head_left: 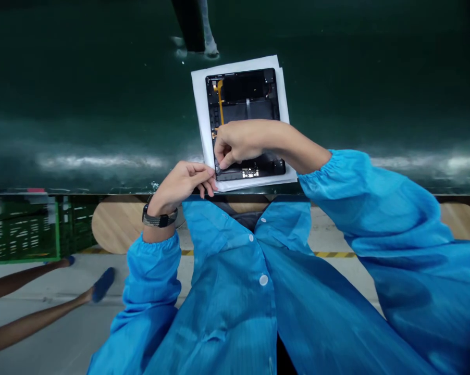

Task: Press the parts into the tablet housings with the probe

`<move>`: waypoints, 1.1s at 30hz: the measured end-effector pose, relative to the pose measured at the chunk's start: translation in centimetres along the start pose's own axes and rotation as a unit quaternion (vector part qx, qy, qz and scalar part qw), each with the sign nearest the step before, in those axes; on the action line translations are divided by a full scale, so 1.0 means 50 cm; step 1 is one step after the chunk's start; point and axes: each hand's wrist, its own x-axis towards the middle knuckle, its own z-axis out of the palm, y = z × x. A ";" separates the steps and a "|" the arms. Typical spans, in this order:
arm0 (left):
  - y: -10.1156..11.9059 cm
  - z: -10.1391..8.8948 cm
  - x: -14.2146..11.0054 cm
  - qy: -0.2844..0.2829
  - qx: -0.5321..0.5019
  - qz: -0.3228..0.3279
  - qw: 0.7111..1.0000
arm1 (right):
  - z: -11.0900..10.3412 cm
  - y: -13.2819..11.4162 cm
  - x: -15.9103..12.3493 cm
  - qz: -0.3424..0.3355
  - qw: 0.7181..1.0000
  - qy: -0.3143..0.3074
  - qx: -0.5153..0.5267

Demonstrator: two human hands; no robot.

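An opened tablet housing lies on white sheets near the table's front edge. Inside it I see a black interior, an orange ribbon cable along the left side and a small circuit board at the bottom. My right hand reaches across the housing, its thumb and index finger pinched at the lower left inner corner. Whatever lies between those fingertips is hidden. My left hand rests beside that same corner, fingers loosely extended and apart, fingertips touching the housing's edge and the sheets.
The dark green table spreads wide, with a dark upright post behind the sheets. Below the front edge stand a green crate and a wooden stool seat. Another person's legs show at lower left.
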 end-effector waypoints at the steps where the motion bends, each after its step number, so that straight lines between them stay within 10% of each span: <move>1: 0.001 0.000 0.000 -0.001 0.000 0.000 1.000 | -0.002 0.004 0.006 -0.006 1.000 -0.010 0.001; 19: 0.007 0.002 -0.003 -0.004 0.004 -0.003 1.000 | -0.018 0.007 0.058 0.033 0.998 -0.049 -0.015; 33: 0.002 0.014 -0.002 0.038 0.030 -0.006 0.999 | -0.033 0.027 -0.027 0.022 0.999 -0.006 0.037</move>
